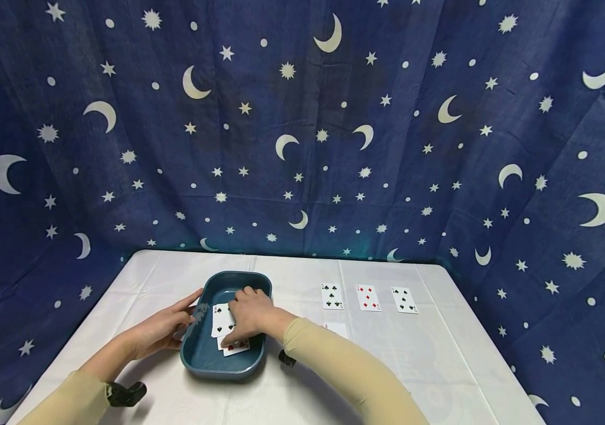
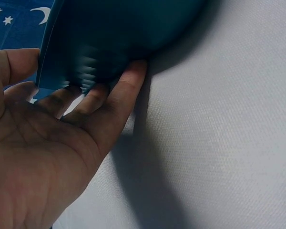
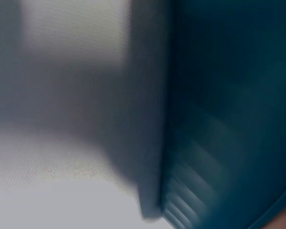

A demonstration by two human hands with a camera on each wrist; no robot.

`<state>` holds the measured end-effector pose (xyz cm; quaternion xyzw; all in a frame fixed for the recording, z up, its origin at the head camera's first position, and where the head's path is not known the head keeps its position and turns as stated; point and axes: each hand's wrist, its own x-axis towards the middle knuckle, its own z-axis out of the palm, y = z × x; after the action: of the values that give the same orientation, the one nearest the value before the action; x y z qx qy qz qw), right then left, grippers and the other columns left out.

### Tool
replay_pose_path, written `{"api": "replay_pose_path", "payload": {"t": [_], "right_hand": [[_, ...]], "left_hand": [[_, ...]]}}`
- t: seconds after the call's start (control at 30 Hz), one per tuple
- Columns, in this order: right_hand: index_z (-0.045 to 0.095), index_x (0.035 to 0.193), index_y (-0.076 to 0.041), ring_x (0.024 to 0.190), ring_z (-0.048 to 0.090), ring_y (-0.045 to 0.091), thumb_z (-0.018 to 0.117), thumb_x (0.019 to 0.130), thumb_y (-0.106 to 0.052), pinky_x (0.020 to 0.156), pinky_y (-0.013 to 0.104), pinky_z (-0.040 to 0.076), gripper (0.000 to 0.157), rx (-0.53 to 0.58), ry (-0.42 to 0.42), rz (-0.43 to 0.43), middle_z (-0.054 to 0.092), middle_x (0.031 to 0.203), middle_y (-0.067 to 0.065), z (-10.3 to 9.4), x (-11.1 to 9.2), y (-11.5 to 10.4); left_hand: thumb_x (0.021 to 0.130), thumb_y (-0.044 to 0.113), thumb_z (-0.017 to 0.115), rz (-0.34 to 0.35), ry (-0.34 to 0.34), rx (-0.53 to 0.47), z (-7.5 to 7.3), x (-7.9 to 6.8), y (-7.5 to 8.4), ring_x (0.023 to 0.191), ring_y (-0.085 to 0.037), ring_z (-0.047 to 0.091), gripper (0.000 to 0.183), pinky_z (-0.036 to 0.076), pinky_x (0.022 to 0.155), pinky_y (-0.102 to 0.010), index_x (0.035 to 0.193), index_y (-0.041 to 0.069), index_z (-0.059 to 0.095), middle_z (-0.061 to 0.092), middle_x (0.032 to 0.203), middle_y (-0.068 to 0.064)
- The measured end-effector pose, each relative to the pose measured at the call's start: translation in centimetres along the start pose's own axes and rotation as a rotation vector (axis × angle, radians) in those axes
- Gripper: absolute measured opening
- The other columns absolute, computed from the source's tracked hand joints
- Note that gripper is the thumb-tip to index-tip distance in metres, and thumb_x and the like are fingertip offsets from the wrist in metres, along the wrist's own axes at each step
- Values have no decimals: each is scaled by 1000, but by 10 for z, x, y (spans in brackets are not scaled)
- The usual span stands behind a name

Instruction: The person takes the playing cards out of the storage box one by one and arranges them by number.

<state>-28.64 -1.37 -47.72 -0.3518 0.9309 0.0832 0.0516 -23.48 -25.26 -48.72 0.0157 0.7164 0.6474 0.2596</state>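
A blue-green oval-cornered tub [image 1: 228, 374] stands on the table with loose playing cards inside. My left hand [image 1: 156, 333] is at the tub's left side, thumb by the rim and fingertips [image 2: 135, 71] against the outer wall. Reaching in over the far right wall, my right hand [image 1: 251, 313] is over the cards, its thumb low and its other fingers spread farther up. A black-suited card [image 1: 219, 321] lies face up beside it, and a red-suited card [image 1: 235, 349] shows under the thumb. The palm side is hidden, so I cannot tell whether it pinches a card.
On the white-covered table [image 1: 440, 366], a clubs card [image 1: 332, 296], a diamonds card [image 1: 368, 298] and a spades card [image 1: 405, 300] lie face up in a row. Another card [image 1: 338, 328] is partly behind the right forearm. A dark blue star-and-moon curtain [image 1: 302, 177] surrounds the table.
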Motion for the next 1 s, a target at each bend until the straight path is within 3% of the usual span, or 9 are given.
{"api": "replay_pose_path", "payload": {"t": [0.13,0.33,0.53,0.73,1.0], "right_hand": [[59,144,-27,112,44,14,69,77,-77,96,34,40,85,18,-14,11,55,133,-5,-2,-1,0],[65,136,-30,109,43,14,73,76,-75,93,34,40,76,27,-17,23,54,132,-6,-3,-1,0],[63,138,-28,113,44,14,71,74,-79,97,35,40,82,45,0,8,54,135,-5,-1,-1,1],[58,145,-29,118,44,14,70,75,-79,100,36,39,86,56,-35,24,51,141,-6,-4,-1,0],[66,130,-27,111,44,14,77,73,-73,96,35,40,74,94,-21,21,55,132,-5,-7,-3,0]], "left_hand": [[99,9,46,0,3,4,0,1,0,145,-42,23,80,52,90,-55,166,30,9,2,168,-25],[100,11,47,9,-19,11,0,-1,0,144,-42,25,80,52,91,-54,166,30,7,-1,168,-26],[100,11,46,13,-21,10,0,-1,1,143,-41,26,79,52,91,-53,166,30,6,-1,168,-26],[100,11,47,14,-2,20,1,-1,0,144,-43,23,79,51,91,-56,166,29,8,0,167,-26],[98,10,48,4,15,19,1,0,-1,142,-42,26,81,51,92,-57,166,30,10,3,167,-25]]}}
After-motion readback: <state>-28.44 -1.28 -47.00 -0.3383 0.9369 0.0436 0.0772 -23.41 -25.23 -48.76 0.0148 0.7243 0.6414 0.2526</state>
